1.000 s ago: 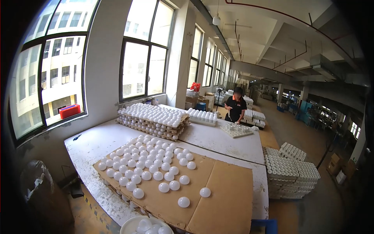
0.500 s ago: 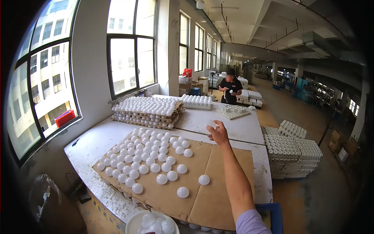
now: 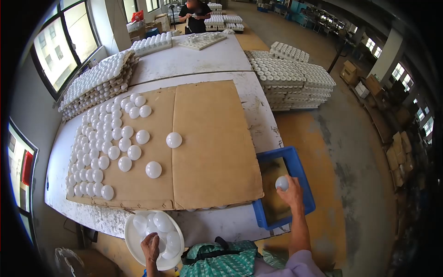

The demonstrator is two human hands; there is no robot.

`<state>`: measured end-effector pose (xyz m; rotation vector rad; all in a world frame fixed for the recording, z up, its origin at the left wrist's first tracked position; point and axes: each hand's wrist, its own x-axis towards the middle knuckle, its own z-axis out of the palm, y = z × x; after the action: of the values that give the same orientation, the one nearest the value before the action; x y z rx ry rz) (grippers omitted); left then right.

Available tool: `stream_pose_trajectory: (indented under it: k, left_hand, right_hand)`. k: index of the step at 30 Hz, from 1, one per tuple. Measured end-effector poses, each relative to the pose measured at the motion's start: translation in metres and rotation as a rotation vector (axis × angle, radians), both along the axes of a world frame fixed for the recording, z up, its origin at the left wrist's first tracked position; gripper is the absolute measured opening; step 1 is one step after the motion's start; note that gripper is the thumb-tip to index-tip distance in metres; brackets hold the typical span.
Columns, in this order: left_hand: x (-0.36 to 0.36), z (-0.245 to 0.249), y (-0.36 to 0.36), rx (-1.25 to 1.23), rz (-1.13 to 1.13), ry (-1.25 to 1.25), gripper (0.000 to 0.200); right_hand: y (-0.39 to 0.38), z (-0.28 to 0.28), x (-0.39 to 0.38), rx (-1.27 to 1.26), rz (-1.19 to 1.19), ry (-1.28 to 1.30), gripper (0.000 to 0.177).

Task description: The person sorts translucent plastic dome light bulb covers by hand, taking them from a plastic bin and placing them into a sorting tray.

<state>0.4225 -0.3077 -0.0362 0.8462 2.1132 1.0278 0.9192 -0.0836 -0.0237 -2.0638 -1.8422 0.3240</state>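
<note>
My right hand [image 3: 291,193] is closed around a white, translucent bulb cover [image 3: 282,183], held above the blue bin [image 3: 295,161] at the table's right front corner. My left hand [image 3: 151,247] reaches into a round white tub [image 3: 130,235] with several larger-looking bulb covers [image 3: 163,221] in it. Its fingers are curled around one white bulb cover [image 3: 161,245] near the tub's front. On the left half of a brown cardboard sheet [image 3: 212,147] stand many more bulb covers [image 3: 125,164], dome side up, with a few loose ones nearer the fold.
Stacked trays of white bulbs [image 3: 99,81] stand at the table's back left. Farther back is a white tray [image 3: 203,40]. Tall stacks of white parts [image 3: 295,78] stand right of the table. A co-worker [image 3: 195,16] in black stands beyond the table.
The view has swung down and right. My right hand has come back from over the far table to above the blue bin. My left hand has come into view at the tub.
</note>
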Motion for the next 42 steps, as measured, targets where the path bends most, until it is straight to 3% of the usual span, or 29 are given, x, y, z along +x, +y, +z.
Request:
stream_pose_trajectory:
  k: [1,3,4,7,11,13,14,16,20,22,24,25,26,27,28,30,32,37,42]
  left_hand:
    - [-0.006,-0.016,0.001,0.020,-0.018,0.014,0.032]
    - [-0.006,-0.006,0.001,0.020,-0.015,0.050,0.032]
    - [-0.012,-0.019,-0.004,-0.010,0.013,0.054,0.032]
    - [0.000,0.004,-0.004,-0.037,0.086,0.018,0.032]
    - [0.003,-0.009,-0.013,-0.021,0.091,0.075,0.033]
    - [0.003,-0.019,-0.016,-0.040,0.070,0.132,0.032]
    - [0.004,-0.017,-0.014,-0.021,0.082,0.135,0.032]
    - [0.010,-0.006,-0.017,-0.054,0.136,0.086,0.034]
    - [0.001,-0.013,-0.021,0.013,0.293,0.031,0.033]
    - [-0.007,-0.028,-0.022,0.078,0.351,-0.049,0.029]
    - [-0.010,-0.030,-0.024,0.375,0.485,-0.356,0.024]
    - [-0.010,-0.024,-0.023,0.450,0.511,-0.395,0.023]
    - [-0.009,-0.020,-0.021,0.453,0.517,-0.398,0.023]
    - [-0.007,-0.017,-0.019,0.599,0.551,-0.635,0.025]
    - [-0.004,-0.014,-0.017,0.739,0.578,-0.873,0.028]
    - [0.007,-0.005,-0.006,0.733,0.545,-0.951,0.033]
    - [0.010,-0.008,0.005,0.802,0.595,-1.374,0.032]
    - [0.011,-0.012,0.007,0.825,0.672,-1.497,0.041]
    - [0.017,-0.022,0.003,0.838,0.722,-1.506,0.040]
  right_hand:
    - [-0.001,-0.018,0.008,-0.180,-0.011,-0.113,0.058]
    - [-0.012,-0.086,0.028,-0.266,0.151,-0.280,0.056]
    - [-0.009,-0.087,0.023,-0.384,0.102,-0.258,0.058]
    - [0.001,-0.051,0.009,-0.425,0.135,-0.248,0.057]
    - [0.022,-0.044,0.019,-0.237,0.084,-0.158,0.056]
    - [0.041,-0.004,-0.006,0.257,0.023,0.429,0.053]
    - [0.055,0.014,-0.030,0.341,0.159,0.468,0.053]
    - [0.066,0.050,-0.092,0.410,0.402,0.400,0.054]
    - [0.096,0.039,-0.203,0.152,0.654,0.137,0.056]
    - [0.102,0.030,-0.240,0.129,0.700,0.083,0.057]
    - [0.100,0.031,-0.269,0.376,0.709,0.035,0.056]
    - [0.090,0.041,-0.279,0.375,0.717,0.033,0.056]
    - [0.078,0.051,-0.285,0.366,0.781,0.122,0.057]
    - [0.063,0.063,-0.291,0.355,0.844,0.210,0.057]
    - [0.041,0.066,-0.298,0.226,1.004,0.259,0.058]
    - [-0.013,0.060,-0.314,0.032,1.365,0.407,0.066]
    - [-0.067,0.049,-0.335,0.153,1.550,0.404,0.073]
    - [-0.112,-0.001,-0.356,-0.036,1.551,0.501,0.082]
    - [-0.117,-0.002,-0.347,0.044,1.587,0.424,0.077]
